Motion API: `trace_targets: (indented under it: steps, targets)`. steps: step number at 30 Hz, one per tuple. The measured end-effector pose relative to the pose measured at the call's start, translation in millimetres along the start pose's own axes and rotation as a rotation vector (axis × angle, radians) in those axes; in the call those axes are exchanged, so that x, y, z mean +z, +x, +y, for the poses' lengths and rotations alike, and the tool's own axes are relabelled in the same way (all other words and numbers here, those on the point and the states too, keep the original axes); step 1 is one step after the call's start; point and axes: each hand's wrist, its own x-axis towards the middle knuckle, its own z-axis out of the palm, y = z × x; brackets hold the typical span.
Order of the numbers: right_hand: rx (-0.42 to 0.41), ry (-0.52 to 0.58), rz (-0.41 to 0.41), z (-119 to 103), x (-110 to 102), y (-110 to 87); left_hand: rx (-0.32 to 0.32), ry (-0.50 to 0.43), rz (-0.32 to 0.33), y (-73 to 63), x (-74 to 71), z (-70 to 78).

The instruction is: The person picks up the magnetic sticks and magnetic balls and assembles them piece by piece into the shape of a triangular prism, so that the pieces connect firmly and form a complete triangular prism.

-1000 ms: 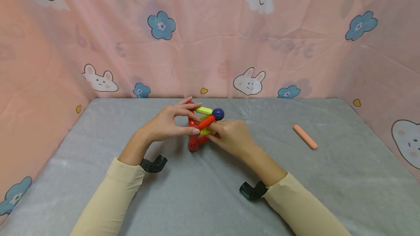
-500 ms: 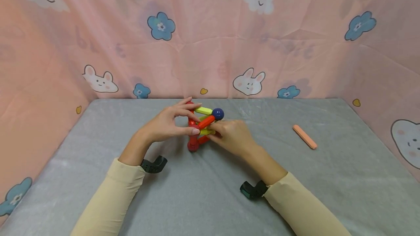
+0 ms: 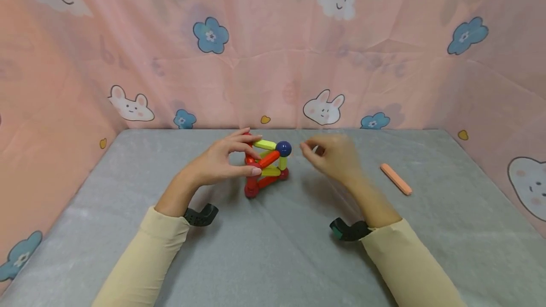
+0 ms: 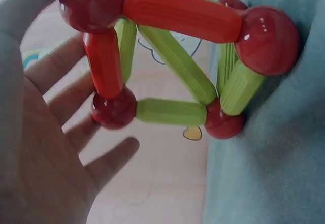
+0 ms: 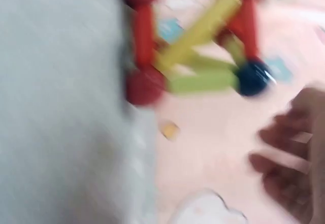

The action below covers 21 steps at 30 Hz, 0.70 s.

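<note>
A frame of magnetic building sticks and balls stands near the middle of the table, with red sticks (image 3: 269, 159), yellow-green sticks (image 4: 171, 112), red balls (image 4: 268, 40) and one dark blue ball (image 3: 283, 148). My left hand (image 3: 223, 158) holds the frame's left side, thumb at a top red ball (image 4: 95, 3) and fingers spread along the top red stick. To the right of the frame, my right hand (image 3: 334, 158) is raised and apart from it, fingers loosely bent with nothing between them. That hand is blurred in the right wrist view.
A loose orange stick (image 3: 395, 179) lies on the grey cloth table (image 3: 273, 250) at the right. Behind the table hangs a pink printed curtain (image 3: 264, 75), which also runs down both sides. Each wrist wears a black camera mount (image 3: 201, 215).
My right hand has let go of the frame's right side and moved up and to the right, uncovering a yellow-green upright and a lower red ball. The left hand stays where it was.
</note>
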Motion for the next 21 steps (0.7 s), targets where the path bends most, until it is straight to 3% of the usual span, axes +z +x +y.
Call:
trace_targets:
  steps: [5, 9, 12, 14, 21]
  targets:
    - [0.433, -0.08, -0.285, 42.4, -37.6, -8.6, -0.078, 0.177, 0.097, 2.2, 8.2, 17.0]
    - [0.595, -0.141, -0.354, 74.1, -62.7, -25.1, -0.2, 0.387, 0.194, 2.2, 17.2, 33.2]
    - [0.678, -0.162, -0.395, 89.5, -78.9, -38.1, -0.264, 0.411, 0.213, 0.6, 16.8, 37.1]
    - [0.731, -0.177, -0.443, 95.5, -86.8, -45.0, -0.257, 0.383, 0.188, -1.2, 10.6, 34.9]
    - [0.853, -0.191, -0.626, 103.8, -91.9, -52.7, -0.122, 0.327, -0.02, -10.1, -17.6, 18.4]
